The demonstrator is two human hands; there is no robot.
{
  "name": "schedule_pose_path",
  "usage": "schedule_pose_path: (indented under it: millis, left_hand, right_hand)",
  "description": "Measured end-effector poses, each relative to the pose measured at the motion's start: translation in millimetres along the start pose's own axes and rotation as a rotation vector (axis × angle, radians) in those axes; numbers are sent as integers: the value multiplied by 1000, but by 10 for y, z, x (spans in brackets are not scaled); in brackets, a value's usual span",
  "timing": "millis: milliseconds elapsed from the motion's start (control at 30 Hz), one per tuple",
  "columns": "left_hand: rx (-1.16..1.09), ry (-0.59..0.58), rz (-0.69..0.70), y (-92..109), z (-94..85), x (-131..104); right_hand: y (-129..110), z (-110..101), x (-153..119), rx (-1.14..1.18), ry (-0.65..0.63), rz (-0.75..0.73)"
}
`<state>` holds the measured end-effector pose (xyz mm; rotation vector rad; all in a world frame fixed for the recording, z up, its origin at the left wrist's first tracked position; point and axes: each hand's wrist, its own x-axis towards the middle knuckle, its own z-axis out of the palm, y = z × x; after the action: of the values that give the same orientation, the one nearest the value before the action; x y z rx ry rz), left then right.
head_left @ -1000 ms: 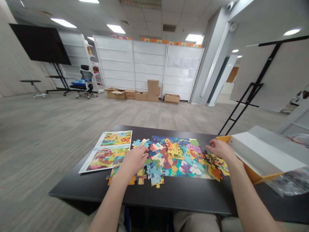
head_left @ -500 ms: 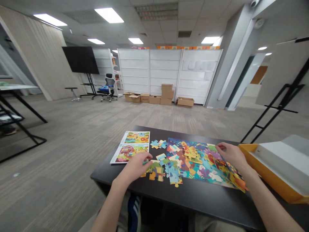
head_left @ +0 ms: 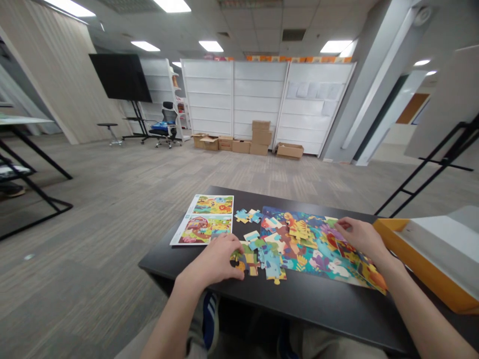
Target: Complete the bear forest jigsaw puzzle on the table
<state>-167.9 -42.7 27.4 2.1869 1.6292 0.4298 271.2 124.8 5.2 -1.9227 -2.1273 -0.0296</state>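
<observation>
My left hand [head_left: 220, 257] rests at the left edge of the joined puzzle pieces [head_left: 250, 259], thumb and fingers apart around the end pieces. My right hand [head_left: 357, 237] is over the right part of the colourful puzzle picture [head_left: 318, 259], its fingertips pinched by a pile of loose pieces; what they hold, if anything, is too small to tell. Yellow pieces [head_left: 301, 232] lie on the picture. Blue pieces [head_left: 272, 262] overlap its left edge. A printed sheet with two pictures [head_left: 209, 224] lies behind my left hand.
An open orange and white box [head_left: 422, 254] stands at the right of the black table [head_left: 299, 304]. Light blue pieces [head_left: 249, 216] lie beside the sheet. Farther off are cardboard boxes [head_left: 260, 137], an office chair [head_left: 167, 124] and a black screen [head_left: 120, 77].
My left hand has moved to the near left side of the joined pieces and its fingers have spread around them. My right hand has stayed nearly in place. The view has tilted down slightly.
</observation>
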Motion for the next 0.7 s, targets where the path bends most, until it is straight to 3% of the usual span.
schedule_pose_path:
  millis: [200, 333, 467, 700]
  left_hand:
    - [-39, 15, 28, -22, -51, 4]
    - [5, 140, -63, -247, -195, -67]
    - [52, 131, -127, -438, -293, -135]
    - [40, 102, -158, -403, -224, -122]
  right_hand:
    - [-73, -38, -16, -19, -30, 17]
    - [-91, -62, -22, -12, -29, 18]
    - [-79, -48, -12, 7, -19, -9]
    - [-107, -44, -32, -7, -23, -34]
